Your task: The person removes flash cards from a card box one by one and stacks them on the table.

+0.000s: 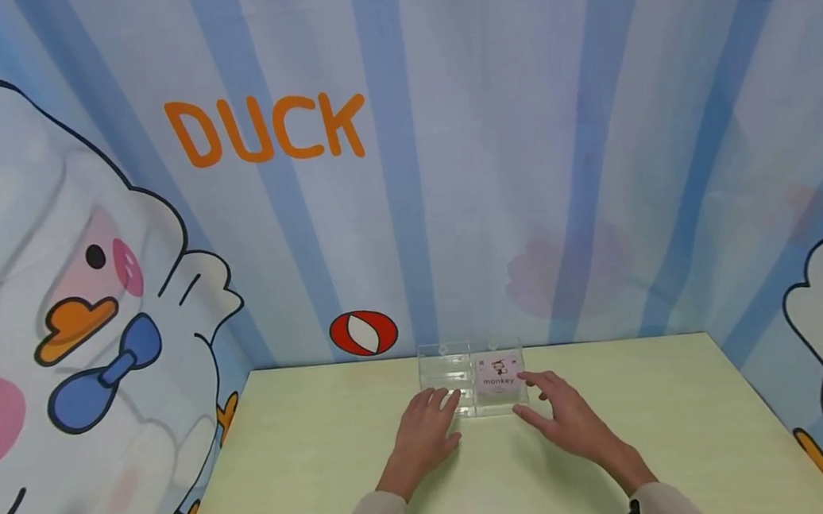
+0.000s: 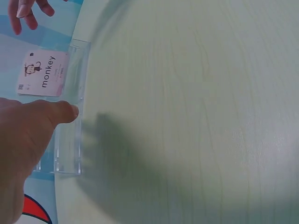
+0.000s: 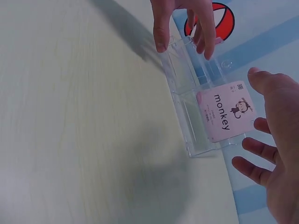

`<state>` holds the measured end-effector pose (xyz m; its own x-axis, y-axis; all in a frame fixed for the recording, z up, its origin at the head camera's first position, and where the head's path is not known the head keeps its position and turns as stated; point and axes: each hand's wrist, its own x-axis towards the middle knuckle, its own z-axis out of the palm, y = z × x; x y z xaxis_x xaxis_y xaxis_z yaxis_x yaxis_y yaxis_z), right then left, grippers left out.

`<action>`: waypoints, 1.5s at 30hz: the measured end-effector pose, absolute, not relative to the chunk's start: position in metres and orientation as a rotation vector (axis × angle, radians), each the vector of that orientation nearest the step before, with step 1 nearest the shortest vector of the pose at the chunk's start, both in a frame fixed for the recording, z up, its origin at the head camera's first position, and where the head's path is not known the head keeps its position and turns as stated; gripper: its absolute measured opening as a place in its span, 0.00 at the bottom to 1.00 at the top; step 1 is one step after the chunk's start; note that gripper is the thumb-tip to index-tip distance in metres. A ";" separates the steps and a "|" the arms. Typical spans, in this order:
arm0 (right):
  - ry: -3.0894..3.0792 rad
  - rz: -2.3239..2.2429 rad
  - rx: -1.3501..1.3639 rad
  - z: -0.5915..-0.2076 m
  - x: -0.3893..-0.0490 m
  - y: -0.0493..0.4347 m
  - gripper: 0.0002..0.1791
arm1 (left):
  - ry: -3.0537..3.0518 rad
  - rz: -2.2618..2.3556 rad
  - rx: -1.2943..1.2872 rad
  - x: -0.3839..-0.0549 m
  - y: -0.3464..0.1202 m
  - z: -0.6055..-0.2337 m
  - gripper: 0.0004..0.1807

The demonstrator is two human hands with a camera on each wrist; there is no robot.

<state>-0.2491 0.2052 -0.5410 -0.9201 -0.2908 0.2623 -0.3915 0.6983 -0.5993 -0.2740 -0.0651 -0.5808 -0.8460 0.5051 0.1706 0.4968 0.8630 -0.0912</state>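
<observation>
A clear plastic rack [image 1: 444, 360] stands on a pale desk [image 1: 324, 438], between two hands; a pink card reading "monkey" [image 1: 500, 372] sits in its right half. The left hand [image 1: 427, 431] is over the left half, fingers relaxed; contact is unclear. The right hand [image 1: 574, 422] is just beside the card, thumb and fingers apart, holding nothing. The right wrist view reveals a square code [image 3: 239, 87] on the card; only the head view shows the orange word DUCK [image 1: 257, 126].
</observation>
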 end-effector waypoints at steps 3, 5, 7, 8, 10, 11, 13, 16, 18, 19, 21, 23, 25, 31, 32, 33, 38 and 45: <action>-2.759 1.092 0.525 -0.546 -0.252 0.206 0.33 | -2.863 0.094 -0.765 -0.277 -0.061 -0.584 0.37; -2.757 1.127 0.510 -0.550 -0.254 0.207 0.33 | -2.884 0.097 -0.751 -0.279 -0.058 -0.587 0.38; -2.755 1.156 0.503 -0.553 -0.256 0.208 0.33 | -2.901 0.095 -0.739 -0.280 -0.056 -0.589 0.38; -2.754 1.167 0.502 -0.555 -0.257 0.208 0.33 | -2.905 0.094 -0.734 -0.281 -0.056 -0.590 0.38; -2.754 1.190 0.501 -0.558 -0.257 0.209 0.33 | -2.903 0.096 -0.725 -0.282 -0.055 -0.592 0.37; -2.758 1.199 0.499 -0.559 -0.257 0.209 0.33 | -2.896 0.099 -0.721 -0.282 -0.055 -0.593 0.36; -2.769 1.210 0.495 -0.560 -0.257 0.210 0.33 | -2.885 0.110 -0.715 -0.284 -0.055 -0.596 0.36; -2.782 1.205 0.483 -0.560 -0.258 0.211 0.33 | -2.876 0.123 -0.710 -0.287 -0.053 -0.599 0.35; -2.777 1.201 0.468 -0.560 -0.260 0.210 0.32 | -2.860 0.132 -0.718 -0.291 -0.051 -0.601 0.34; -2.770 1.202 0.460 -0.560 -0.261 0.210 0.31 | -2.847 0.137 -0.725 -0.292 -0.050 -0.601 0.34; -2.748 1.217 0.452 -0.560 -0.262 0.210 0.30 | -2.816 0.151 -0.737 -0.295 -0.047 -0.602 0.30; -2.730 1.237 0.451 -0.560 -0.264 0.208 0.29 | -2.798 0.158 -0.738 -0.297 -0.044 -0.603 0.25; -2.724 1.250 0.450 -0.560 -0.266 0.206 0.29 | -2.795 0.172 -0.731 -0.297 -0.041 -0.602 0.21; -2.748 1.246 0.398 -0.557 -0.270 0.199 0.28 | -2.791 0.212 -0.689 -0.296 -0.038 -0.602 0.18; -2.751 1.248 0.388 -0.556 -0.271 0.198 0.28 | -2.782 0.215 -0.689 -0.297 -0.038 -0.602 0.18; -2.753 1.251 0.379 -0.556 -0.272 0.197 0.28 | -2.773 0.215 -0.691 -0.297 -0.038 -0.602 0.18; -2.757 1.257 0.373 -0.556 -0.277 0.196 0.28 | -2.751 0.196 -0.709 -0.299 -0.040 -0.604 0.18; -2.755 1.253 0.350 -0.557 -0.285 0.201 0.29 | -2.756 0.158 -0.723 -0.298 -0.038 -0.603 0.21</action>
<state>-0.2850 0.2006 -0.5574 -0.9692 -0.1682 0.1796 -0.2459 0.6361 -0.7314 -0.2984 -0.0384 -0.6030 -0.8332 0.4950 0.2465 0.4636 0.8683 -0.1763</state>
